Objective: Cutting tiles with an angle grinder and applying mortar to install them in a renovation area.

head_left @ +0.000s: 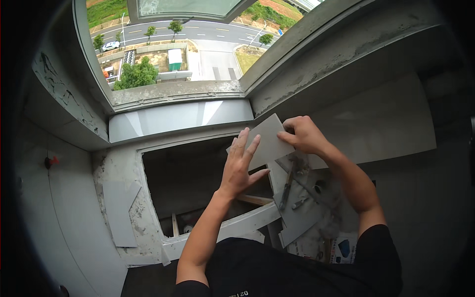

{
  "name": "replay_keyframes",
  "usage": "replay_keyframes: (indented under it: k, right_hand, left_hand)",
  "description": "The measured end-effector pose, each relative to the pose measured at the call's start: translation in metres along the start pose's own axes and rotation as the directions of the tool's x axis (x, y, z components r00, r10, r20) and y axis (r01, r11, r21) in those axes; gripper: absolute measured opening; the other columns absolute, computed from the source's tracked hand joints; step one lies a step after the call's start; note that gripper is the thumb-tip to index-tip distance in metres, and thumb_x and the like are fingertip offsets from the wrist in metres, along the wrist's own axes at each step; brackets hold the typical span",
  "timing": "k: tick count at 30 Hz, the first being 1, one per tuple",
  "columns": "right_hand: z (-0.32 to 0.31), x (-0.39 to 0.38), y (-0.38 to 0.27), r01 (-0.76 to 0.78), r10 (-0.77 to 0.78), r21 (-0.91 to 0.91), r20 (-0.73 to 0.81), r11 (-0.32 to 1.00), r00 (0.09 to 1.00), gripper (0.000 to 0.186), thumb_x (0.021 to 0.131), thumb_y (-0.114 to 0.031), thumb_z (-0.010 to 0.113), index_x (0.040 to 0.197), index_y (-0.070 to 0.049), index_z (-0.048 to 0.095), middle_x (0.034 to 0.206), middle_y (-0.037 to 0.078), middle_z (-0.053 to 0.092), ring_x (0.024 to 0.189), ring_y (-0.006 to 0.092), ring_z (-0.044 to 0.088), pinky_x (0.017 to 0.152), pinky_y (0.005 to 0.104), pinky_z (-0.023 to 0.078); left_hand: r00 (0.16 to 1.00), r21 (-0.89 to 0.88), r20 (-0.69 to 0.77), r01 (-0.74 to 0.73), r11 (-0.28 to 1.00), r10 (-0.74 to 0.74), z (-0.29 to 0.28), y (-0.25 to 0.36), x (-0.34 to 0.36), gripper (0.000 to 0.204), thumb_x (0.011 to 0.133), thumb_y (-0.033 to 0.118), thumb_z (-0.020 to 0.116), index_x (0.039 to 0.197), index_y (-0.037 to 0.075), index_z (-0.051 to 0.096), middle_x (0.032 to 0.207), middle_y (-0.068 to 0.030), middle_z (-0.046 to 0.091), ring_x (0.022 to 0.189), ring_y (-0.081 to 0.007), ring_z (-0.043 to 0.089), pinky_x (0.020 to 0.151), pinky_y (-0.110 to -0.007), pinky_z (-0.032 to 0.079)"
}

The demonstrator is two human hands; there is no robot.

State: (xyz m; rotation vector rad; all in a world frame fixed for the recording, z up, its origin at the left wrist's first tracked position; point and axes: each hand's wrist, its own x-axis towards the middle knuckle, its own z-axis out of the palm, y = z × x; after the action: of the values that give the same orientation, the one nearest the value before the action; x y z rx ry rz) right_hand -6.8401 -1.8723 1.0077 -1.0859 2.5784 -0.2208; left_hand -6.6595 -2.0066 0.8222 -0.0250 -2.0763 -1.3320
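Note:
A light grey, flat tile piece is held up, tilted, over the far right corner of a rectangular opening. My right hand grips it by its right edge, thumb on the near face. My left hand is at the tile's left side, fingers stretched out and apart. Whether its fingertips touch the tile I cannot tell. Below my right forearm, a dark-handled tool and a small pale tool lie on the dusty ledge.
The dark rectangular opening has wooden strips inside. A cut grey tile lies at its left, another tile piece at its right. A large panel leans at right. Ahead is an open window above a tiled sill.

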Motion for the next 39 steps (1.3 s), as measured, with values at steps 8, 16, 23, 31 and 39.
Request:
replay_keyframes:
  k: [8,16,23,31,39]
  right_hand:
    - [-0.053,0.101,0.034,-0.119,0.109,-0.172,-0.066,0.978,0.992,0.035,0.094,-0.029,0.085,0.100,0.006,0.083,0.088,0.024,0.080,0.085,0.0402,0.081,0.082,0.0471,0.063]
    - [-0.047,0.177,0.076,-0.267,0.226,-0.345,-0.155,0.900,0.962,0.034,0.089,-0.032,0.092,0.092,0.001,0.085,0.084,0.022,0.081,0.086,0.0378,0.082,0.086,0.0469,0.065]
    - [-0.034,0.207,0.105,-0.353,0.290,-0.385,-0.212,0.853,0.933,0.036,0.086,-0.033,0.096,0.098,-0.001,0.087,0.104,0.025,0.084,0.102,0.0393,0.082,0.094,0.0478,0.064]
    - [-0.030,0.213,0.106,-0.392,0.353,-0.407,-0.169,0.825,0.920,0.037,0.088,-0.034,0.095,0.098,0.000,0.087,0.104,0.024,0.085,0.102,0.0385,0.083,0.095,0.0468,0.064]
    - [-0.024,0.214,0.118,-0.367,0.334,-0.385,-0.151,0.847,0.930,0.036,0.091,-0.028,0.093,0.088,0.006,0.080,0.077,0.022,0.079,0.066,0.0290,0.080,0.070,0.0423,0.064]
  left_hand:
    - [0.819,0.265,-0.159,0.573,0.775,-0.551,-0.096,-0.072,-0.215,0.036,0.097,0.014,0.081,0.131,0.001,0.077,0.132,-0.0184,0.078,0.127,-0.0391,0.071,0.113,-0.050,0.055]
    - [0.744,0.341,0.009,0.626,0.701,-0.668,-0.107,-0.049,-0.360,0.024,0.093,0.008,0.081,0.116,0.000,0.078,0.121,-0.0175,0.079,0.121,-0.0398,0.071,0.110,-0.051,0.055]
    - [0.771,0.460,-0.071,0.588,0.665,-0.633,-0.090,-0.062,-0.386,0.013,0.096,0.011,0.075,0.107,0.004,0.076,0.111,-0.0144,0.078,0.112,-0.0373,0.072,0.102,-0.050,0.055]
    - [0.754,0.528,-0.079,0.586,0.615,-0.652,-0.084,-0.066,-0.391,0.010,0.098,0.014,0.073,0.104,0.006,0.075,0.108,-0.0125,0.077,0.109,-0.0351,0.072,0.099,-0.050,0.055]
    - [0.740,0.558,-0.073,0.586,0.588,-0.668,-0.082,-0.068,-0.389,0.011,0.099,0.016,0.072,0.103,0.006,0.074,0.107,-0.0130,0.076,0.108,-0.0356,0.072,0.097,-0.050,0.056]
